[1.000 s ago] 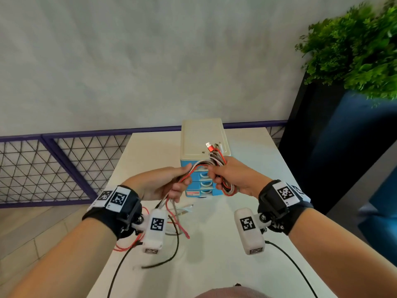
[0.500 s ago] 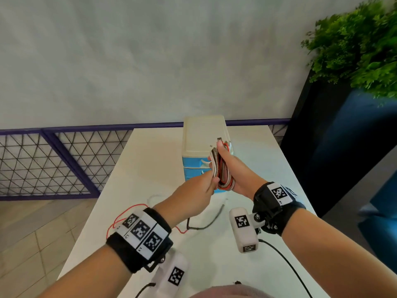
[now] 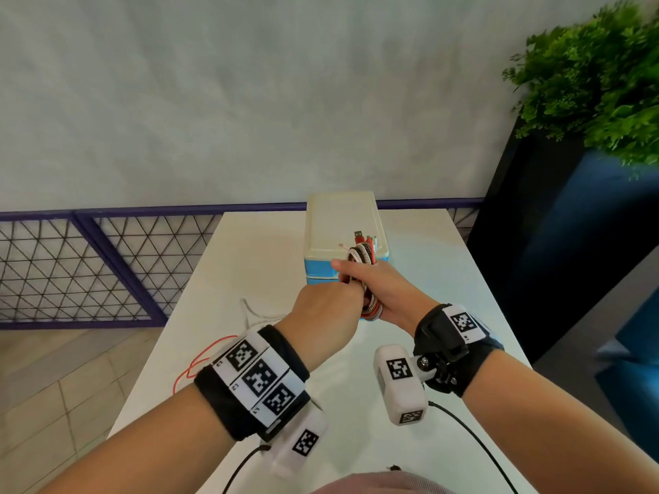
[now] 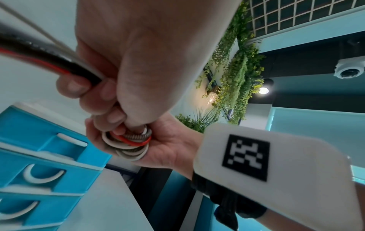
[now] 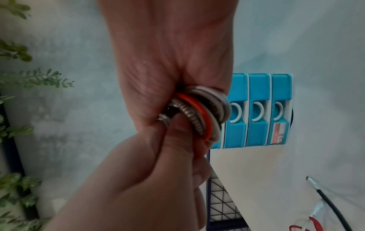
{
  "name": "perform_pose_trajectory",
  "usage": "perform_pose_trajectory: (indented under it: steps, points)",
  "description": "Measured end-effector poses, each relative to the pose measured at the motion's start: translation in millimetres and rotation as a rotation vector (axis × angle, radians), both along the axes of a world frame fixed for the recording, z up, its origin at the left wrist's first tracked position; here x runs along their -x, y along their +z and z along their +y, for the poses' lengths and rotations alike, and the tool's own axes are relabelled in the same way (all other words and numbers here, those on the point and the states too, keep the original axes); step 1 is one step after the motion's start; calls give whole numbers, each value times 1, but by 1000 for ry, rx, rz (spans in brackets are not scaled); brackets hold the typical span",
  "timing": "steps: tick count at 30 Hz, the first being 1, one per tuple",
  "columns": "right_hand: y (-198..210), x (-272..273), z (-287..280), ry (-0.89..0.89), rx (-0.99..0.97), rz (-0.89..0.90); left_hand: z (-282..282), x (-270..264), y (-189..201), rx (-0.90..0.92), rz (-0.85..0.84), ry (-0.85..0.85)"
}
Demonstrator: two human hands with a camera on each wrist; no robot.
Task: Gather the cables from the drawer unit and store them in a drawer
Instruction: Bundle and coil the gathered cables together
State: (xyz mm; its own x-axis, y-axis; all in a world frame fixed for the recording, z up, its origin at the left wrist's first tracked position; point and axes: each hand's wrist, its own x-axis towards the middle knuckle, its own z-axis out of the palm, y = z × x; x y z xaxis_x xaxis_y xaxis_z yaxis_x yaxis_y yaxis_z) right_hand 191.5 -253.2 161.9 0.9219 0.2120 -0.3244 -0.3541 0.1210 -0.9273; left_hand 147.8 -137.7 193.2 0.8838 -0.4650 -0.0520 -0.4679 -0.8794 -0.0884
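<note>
1. Head view: cable coil point(image 3: 363, 258), wound from white, red and braided strands, sits in the right hand point(image 3: 383, 297), whose fingers curl round it, held in front of the drawer unit point(image 3: 344, 240). Plug ends stick up from the top of the coil over the unit's cream lid. The left hand point(image 3: 326, 315) meets the right at the coil's lower half, fingers curled, its grip hidden from this side. The unit stands on the white counter point(image 3: 249, 262). Loose white and red cable lengths point(image 3: 199, 361) trail on the counter behind the left wrist. A leafy plant point(image 3: 599, 73) rises at the far right over a dark planter.

2. Left wrist view: the left hand point(image 4: 138, 62) grips a bunch of black, red and grey strands point(image 4: 39, 51) running off to the upper left, its fingertips tucked against the coil point(image 4: 128, 143). The right hand point(image 4: 168, 145) cups the coil from beneath. Blue drawers point(image 4: 39, 156) with white handles lie just beside it; all look closed.

3. Right wrist view: the right hand point(image 5: 168, 62) closes on the coil point(image 5: 197, 114), and the left hand point(image 5: 148, 179) pinches the loops from below. Three blue drawer fronts point(image 5: 256, 109) show behind, shut. A black cable end point(image 5: 326, 197) lies on the counter point(image 5: 276, 171).
</note>
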Motion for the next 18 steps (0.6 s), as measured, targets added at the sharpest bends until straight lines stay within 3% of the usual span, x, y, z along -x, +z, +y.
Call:
perform_pose_trajectory:
  steps: [2, 6, 11, 15, 18]
  points:
    - [0, -1, 1, -54, 59, -46, -1, -3, -3, 83, 35, 20]
    - [11, -11, -5, -254, 36, -131, 2, -8, -10, 556, 234, 52]
    - [22, -27, -12, -353, -363, -127, 12, -8, -25, 1069, 770, 50]
    - [38, -31, -19, -386, -735, -45, 29, -3, -58, 930, 706, -93]
    - [40, -30, -22, -424, -742, -60, 40, -2, -85, 820, 686, -44]
